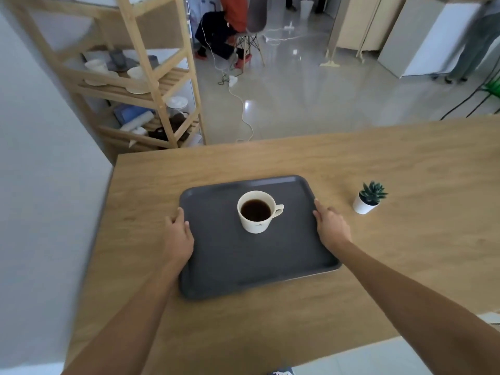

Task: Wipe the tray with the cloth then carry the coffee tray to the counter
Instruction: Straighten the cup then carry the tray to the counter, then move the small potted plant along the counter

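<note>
A dark grey tray (216, 266) lies on the wooden counter (405, 253). On it, toward the far middle, stands a white cup (255, 223) filled with dark coffee, its handle pointing right. My left hand (178, 236) holds the tray's left rim, fingers curled over the edge. On the opposite rim my right hand (330, 228) grips the tray. No cloth is in view.
A small potted succulent (369, 197) in a white pot stands on the counter right of the tray. A wooden shelf rack (151, 85) with dishes stands beyond the counter's far left corner. A person sits on a chair (251, 31) far back; cables cross the floor.
</note>
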The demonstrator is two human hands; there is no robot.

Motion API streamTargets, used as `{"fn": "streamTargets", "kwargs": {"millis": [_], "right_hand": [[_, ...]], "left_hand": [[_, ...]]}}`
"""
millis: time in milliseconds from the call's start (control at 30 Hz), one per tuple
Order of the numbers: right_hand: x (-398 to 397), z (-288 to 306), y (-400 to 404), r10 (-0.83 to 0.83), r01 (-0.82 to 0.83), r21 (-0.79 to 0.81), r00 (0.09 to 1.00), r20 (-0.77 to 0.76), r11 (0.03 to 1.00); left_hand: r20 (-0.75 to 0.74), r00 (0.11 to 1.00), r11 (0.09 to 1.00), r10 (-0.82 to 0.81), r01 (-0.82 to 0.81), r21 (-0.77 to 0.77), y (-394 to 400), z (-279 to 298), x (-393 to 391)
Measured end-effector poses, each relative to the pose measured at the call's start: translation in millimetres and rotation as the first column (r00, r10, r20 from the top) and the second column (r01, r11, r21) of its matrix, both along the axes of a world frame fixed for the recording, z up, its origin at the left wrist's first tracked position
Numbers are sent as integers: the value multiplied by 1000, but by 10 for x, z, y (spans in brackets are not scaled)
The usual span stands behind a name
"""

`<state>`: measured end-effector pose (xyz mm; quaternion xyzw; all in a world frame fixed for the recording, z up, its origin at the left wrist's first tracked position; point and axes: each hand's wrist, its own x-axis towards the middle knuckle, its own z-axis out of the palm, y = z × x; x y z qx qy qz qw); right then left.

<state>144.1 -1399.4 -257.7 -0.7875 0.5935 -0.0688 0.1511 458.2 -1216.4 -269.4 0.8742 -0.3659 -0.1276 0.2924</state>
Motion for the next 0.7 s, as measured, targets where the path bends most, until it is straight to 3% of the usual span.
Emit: {"fn": "streamTargets", "kwargs": {"millis": [333, 467, 533, 567, 633, 700], "right_hand": [[49, -35, -144, 54, -57, -50, 997, -52, 997], [15, 12, -175, 83, -84, -19, 996, -43, 996], [-35, 94, -178, 96, -96, -5, 995, -40, 995], [-72, 152, -168, 101, -101, -13, 995, -19, 995], [-179, 295, -127, 112, -104, -88, 990, 90, 991], [-339, 442, -89, 152, -91, -245, 957, 246, 965]], "left_hand": [[9, 1000, 998, -13, 12, 55, -132, -27, 95], [31, 999, 986, -33, 28, 162, -141, 78, 74], [111, 993, 967, 37, -64, 246, -127, 228, -29], [160, 982, 963, 99, -135, 232, -122, 335, -126], [253, 951, 978, 179, -200, 62, -154, 571, -404], [309, 944, 982, 117, -64, -176, -273, 805, -785]]}}
